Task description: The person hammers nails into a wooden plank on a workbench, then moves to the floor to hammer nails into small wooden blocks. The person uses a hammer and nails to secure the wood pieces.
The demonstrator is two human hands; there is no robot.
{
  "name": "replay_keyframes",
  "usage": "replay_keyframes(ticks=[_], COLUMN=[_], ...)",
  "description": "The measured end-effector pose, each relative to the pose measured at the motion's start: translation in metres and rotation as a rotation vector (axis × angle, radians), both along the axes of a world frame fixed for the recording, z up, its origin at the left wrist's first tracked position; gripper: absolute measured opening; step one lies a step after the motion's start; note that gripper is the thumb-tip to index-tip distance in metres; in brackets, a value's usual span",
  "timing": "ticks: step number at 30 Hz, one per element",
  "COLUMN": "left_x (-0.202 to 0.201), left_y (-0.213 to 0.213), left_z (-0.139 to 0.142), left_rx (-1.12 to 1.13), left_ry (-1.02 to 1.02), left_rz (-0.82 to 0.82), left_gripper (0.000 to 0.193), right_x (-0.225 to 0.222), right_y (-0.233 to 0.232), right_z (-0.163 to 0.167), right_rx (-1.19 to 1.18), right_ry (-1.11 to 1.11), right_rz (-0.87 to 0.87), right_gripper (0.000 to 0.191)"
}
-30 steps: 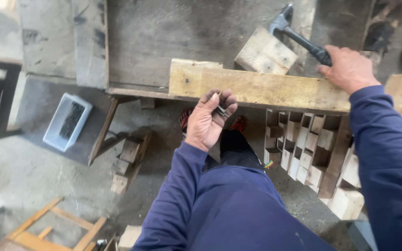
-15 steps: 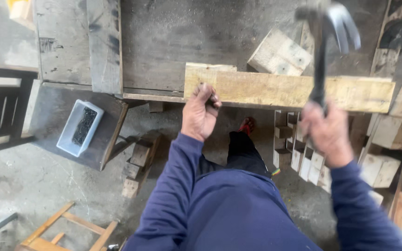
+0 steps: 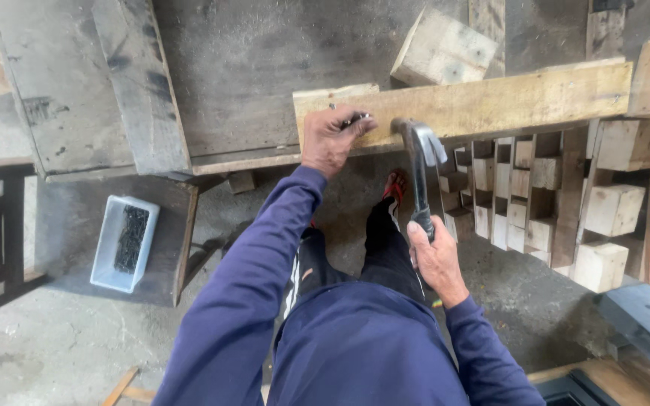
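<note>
A pale wooden plank (image 3: 490, 101) lies flat along the near edge of a dark, worn workbench (image 3: 265, 68), running from the middle of the view out to the right. The person's left hand (image 3: 332, 139) rests on the plank's left end, fingertips pinched around a few dark nails (image 3: 356, 118), apparently to steady one upright on the wood. The right hand (image 3: 438, 259) is wrapped tight around the handle of a claw hammer (image 3: 417, 162), whose metal head sits just right of the left hand, close to the plank's near edge (whether it touches the wood cannot be told). Both arms wear blue sleeves. Below the bench to the left, a white tray of dark nails (image 3: 124, 242) sits on a low surface, within reach. Short wooden blocks (image 3: 558, 195) are stacked at the right, under and beyond the plank.
</note>
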State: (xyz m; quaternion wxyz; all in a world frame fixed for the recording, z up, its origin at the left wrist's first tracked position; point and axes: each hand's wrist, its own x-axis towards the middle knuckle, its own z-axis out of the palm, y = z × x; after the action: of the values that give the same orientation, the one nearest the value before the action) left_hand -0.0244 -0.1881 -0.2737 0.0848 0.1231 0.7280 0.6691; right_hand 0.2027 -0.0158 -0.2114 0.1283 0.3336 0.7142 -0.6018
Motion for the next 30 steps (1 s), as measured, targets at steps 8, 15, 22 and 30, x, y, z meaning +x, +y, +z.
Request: replay_keyframes(ticks=[8, 15, 22, 30], left_x=[0.005, 0.003, 0.005, 0.001], left_y=[0.004, 0.003, 0.004, 0.005], left_z=[0.006, 0.013, 0.01, -0.003], left_rx=[-0.161, -0.178, -0.223, -0.263], left_ry=[0.103, 0.107, 0.107, 0.078], left_rz=[0.016, 0.002, -0.024, -0.051], left_gripper=[0.018, 0.018, 0.015, 0.014], right_x=[-0.004, -0.006, -0.016, -0.016], right_y=[-0.001, -0.008, -0.008, -0.012], right_z=[0.019, 0.053, 0.062, 0.063], right_rx=[0.026, 0.027, 0.163, 0.139], right_ry=[-0.032, 0.195, 0.016, -0.007], right_rz=[0.018, 0.095, 0.197, 0.176], right_gripper=[0.026, 0.027, 0.03, 0.029])
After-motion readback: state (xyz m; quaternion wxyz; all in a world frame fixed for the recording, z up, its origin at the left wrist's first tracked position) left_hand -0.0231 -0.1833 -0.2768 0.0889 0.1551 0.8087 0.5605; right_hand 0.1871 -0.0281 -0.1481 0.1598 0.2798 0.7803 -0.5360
